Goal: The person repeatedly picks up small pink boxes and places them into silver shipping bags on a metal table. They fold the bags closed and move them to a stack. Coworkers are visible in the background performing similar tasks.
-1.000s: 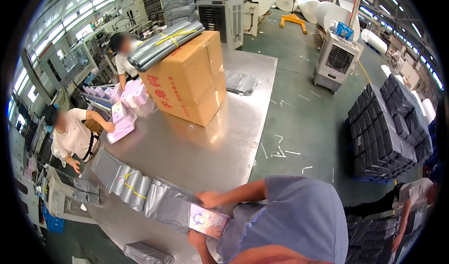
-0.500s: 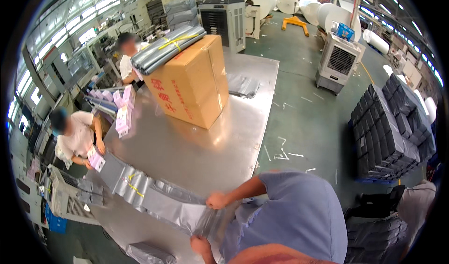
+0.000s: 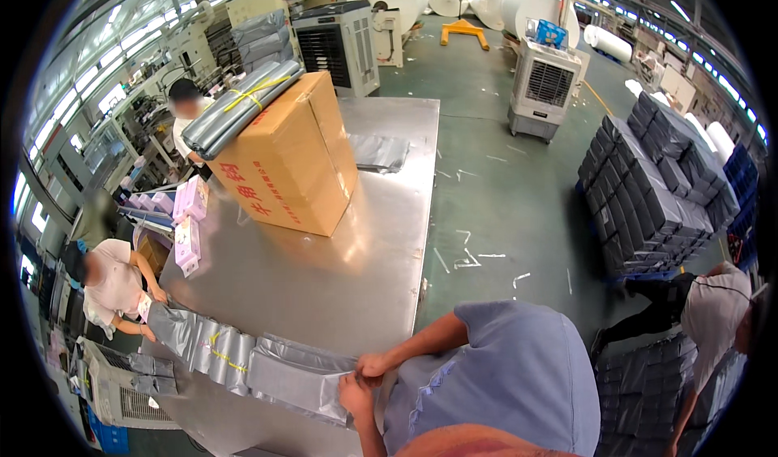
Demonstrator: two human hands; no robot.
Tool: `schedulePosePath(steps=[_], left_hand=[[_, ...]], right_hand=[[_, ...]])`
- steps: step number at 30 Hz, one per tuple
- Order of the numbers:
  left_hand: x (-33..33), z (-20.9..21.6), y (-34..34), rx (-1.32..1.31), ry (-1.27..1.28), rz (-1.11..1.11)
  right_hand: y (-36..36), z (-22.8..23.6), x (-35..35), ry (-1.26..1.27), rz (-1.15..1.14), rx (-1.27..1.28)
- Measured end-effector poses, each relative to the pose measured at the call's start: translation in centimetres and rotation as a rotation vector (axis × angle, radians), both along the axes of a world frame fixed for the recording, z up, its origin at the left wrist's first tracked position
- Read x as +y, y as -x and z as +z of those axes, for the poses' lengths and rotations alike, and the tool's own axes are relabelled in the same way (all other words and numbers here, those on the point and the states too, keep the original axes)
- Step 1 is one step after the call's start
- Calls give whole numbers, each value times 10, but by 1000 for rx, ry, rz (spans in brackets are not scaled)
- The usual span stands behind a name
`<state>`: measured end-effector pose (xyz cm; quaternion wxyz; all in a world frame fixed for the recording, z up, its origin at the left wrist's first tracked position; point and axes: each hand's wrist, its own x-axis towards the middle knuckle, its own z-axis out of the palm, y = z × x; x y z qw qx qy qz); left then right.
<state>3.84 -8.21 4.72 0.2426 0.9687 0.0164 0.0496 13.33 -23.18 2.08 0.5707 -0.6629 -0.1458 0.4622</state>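
Observation:
A long silver-grey plastic bag (image 3: 300, 380) lies along the near side of the metal table (image 3: 373, 279). At its right end my right hand (image 3: 374, 366) and my left hand (image 3: 354, 394) are close together, both with fingers closed on the gathered plastic. The fine grip between the fingers is partly hidden. A bundle of grey plastic bags (image 3: 191, 339) bound with yellow string (image 3: 227, 357) lies beside it, further left. At the far left end, a co-worker's hands hold a pink-and-white pack (image 3: 144, 305), mostly hidden, at the plastic.
A big cardboard box (image 3: 284, 161) stands on the table with tied grey rolls (image 3: 243, 104) on top. Pink packs (image 3: 188, 242) sit at the left edge. A second worker stands behind the box. Stacked grey bundles (image 3: 656, 190) and a person bending are at the right.
My left hand has moved up to meet my right hand at the bag's end. The co-worker's pink pack has moved against the bundle's left end. The whole view has shifted slightly.

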Motion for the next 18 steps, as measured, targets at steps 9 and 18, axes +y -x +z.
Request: schedulePosePath(steps=[9,18], left_hand=[[18,-11,69,100,-4,-19],[120,-18,247,620,-409,114]], right_hand=[[-16,-33,-3,43,151,-341],[-36,-1,-22,68,687,-1291]])
